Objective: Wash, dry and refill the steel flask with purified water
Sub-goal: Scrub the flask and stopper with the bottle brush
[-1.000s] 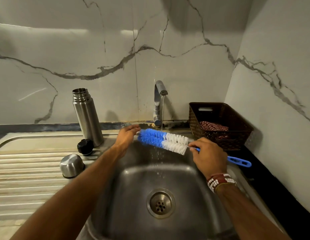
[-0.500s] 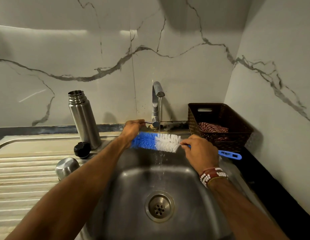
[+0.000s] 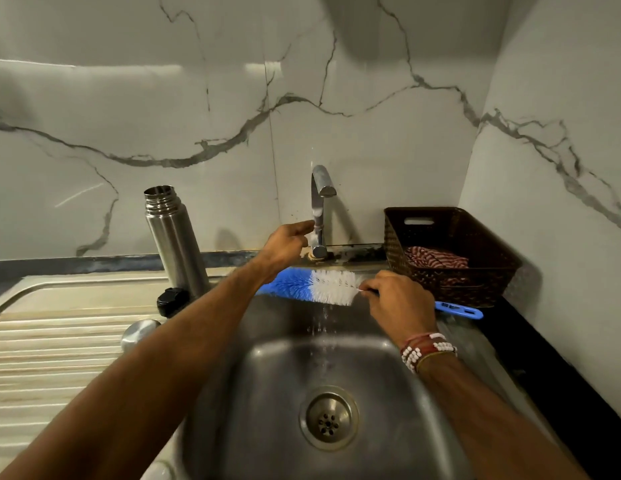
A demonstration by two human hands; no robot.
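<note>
- since a second ago the left hand [image 3: 287,241] has left the blue tip of the brush [image 3: 316,287] and gone up to the tap [image 3: 319,202]; its fingers [image 3: 304,226] curl round the small lever on the stem.
- water ran onto the bristles then; now no stream shows under the spout, only drips falling into the sink [image 3: 388,427].
- right hand [image 3: 399,303] pinches the brush's wire stem just behind the white bristles.
- flask [image 3: 175,237] stands upright and open on the tabletop [image 3: 59,341] left of the sink, with its black stopper [image 3: 172,301] and steel cup [image 3: 139,332] in front, all untouched.
- it looks stiff, smooth and probably slippery in wet hands; a grip round the mid body seems safer than one at the threaded neck.
</note>
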